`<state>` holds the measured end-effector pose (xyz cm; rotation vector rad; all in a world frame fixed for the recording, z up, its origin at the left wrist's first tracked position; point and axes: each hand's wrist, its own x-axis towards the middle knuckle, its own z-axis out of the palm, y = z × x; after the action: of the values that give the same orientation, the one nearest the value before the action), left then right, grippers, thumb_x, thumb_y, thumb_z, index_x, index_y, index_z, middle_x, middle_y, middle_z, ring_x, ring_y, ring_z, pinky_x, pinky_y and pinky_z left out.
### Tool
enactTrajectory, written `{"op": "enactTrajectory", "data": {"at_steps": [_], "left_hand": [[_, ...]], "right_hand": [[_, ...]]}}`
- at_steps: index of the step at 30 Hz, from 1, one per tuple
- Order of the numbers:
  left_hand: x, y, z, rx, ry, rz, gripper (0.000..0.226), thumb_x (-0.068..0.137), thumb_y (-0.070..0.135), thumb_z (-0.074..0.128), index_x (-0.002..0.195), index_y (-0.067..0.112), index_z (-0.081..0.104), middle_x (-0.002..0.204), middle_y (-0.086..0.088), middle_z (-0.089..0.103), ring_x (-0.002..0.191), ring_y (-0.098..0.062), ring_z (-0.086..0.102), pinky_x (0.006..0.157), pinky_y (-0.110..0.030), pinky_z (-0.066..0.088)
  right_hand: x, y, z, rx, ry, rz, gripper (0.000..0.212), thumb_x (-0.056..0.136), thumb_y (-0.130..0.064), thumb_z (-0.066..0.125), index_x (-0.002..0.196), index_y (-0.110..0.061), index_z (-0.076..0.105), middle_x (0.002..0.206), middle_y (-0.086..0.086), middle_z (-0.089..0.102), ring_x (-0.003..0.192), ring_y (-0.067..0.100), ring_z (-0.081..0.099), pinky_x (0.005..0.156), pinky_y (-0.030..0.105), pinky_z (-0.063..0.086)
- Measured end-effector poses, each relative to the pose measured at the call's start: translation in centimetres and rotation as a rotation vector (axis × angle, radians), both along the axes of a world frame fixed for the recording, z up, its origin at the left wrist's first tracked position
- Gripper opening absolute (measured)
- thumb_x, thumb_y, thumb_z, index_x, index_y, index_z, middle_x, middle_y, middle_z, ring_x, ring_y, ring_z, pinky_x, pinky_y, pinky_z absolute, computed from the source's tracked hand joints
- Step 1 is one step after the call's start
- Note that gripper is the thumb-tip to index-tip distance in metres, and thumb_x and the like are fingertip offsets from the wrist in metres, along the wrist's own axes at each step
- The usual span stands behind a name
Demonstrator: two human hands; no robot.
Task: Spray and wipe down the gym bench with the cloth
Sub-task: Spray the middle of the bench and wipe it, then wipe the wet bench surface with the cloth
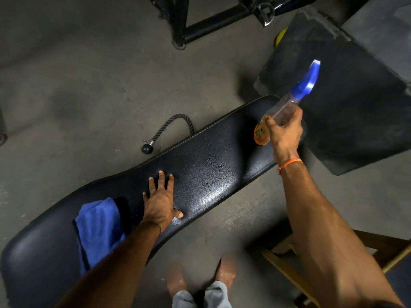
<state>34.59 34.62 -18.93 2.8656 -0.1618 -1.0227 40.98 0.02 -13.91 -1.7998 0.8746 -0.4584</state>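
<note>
A long black padded gym bench runs diagonally from lower left to upper right, with wet droplets near its middle. My left hand lies flat on the pad, fingers spread, holding nothing. Just left of that hand, a folded blue cloth lies on the bench, touching my forearm. My right hand grips a clear spray bottle with a blue trigger head and an orange label, held over the bench's far right end with the nozzle pointing up and away.
A black rope handle with a ball end lies on the concrete floor behind the bench. A black machine frame stands at the back, a dark padded block at the right, a wooden stool at lower right. My feet stand by the bench's near edge.
</note>
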Motion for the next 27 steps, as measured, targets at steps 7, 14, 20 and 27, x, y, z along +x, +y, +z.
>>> {"op": "enactTrajectory", "data": {"at_steps": [7, 14, 20, 27], "left_hand": [[0.0, 0.0, 0.0, -0.003, -0.004, -0.004, 0.133, 0.066, 0.041, 0.091, 0.161, 0.024, 0.0, 0.168, -0.002, -0.018, 0.155, -0.04, -0.01, 0.121, -0.066, 0.018], [0.1, -0.1, 0.2, -0.004, 0.004, -0.001, 0.132, 0.067, 0.04, 0.091, 0.161, 0.024, -0.001, 0.168, -0.004, -0.018, 0.155, -0.04, -0.01, 0.121, -0.066, 0.017], [0.1, -0.1, 0.1, -0.011, -0.001, 0.005, 0.133, 0.065, 0.039, 0.092, 0.161, 0.024, 0.001, 0.168, -0.004, -0.017, 0.155, -0.04, -0.009, 0.121, -0.066, 0.018], [-0.2, 0.1, 0.3, -0.039, -0.018, 0.009, 0.133, 0.065, 0.039, 0.092, 0.161, 0.024, 0.001, 0.169, -0.004, -0.015, 0.155, -0.04, -0.009, 0.122, -0.065, 0.016]], "right_hand": [[-0.3, -0.4, -0.2, 0.03, 0.015, 0.014, 0.072, 0.067, -0.045, 0.079, 0.131, -0.025, 0.05, 0.125, -0.003, 0.067, 0.112, 0.017, 0.067, 0.101, 0.044, 0.056], [-1.5, 0.1, -0.8, 0.066, 0.0, -0.02, 0.077, 0.068, -0.035, 0.084, 0.135, -0.019, 0.05, 0.131, -0.002, 0.064, 0.115, 0.011, 0.064, 0.106, 0.035, 0.052], [-4.7, 3.4, -3.2, 0.047, 0.082, -0.204, 0.057, 0.076, -0.023, 0.087, 0.123, -0.01, 0.058, 0.12, 0.004, 0.061, 0.103, 0.017, 0.06, 0.095, 0.03, 0.051], [-8.6, 12.2, -7.2, 0.207, 0.154, 0.061, 0.022, 0.089, 0.003, 0.068, 0.103, -0.013, 0.067, 0.103, 0.013, 0.071, 0.086, 0.017, 0.064, 0.083, 0.03, 0.055]]}}
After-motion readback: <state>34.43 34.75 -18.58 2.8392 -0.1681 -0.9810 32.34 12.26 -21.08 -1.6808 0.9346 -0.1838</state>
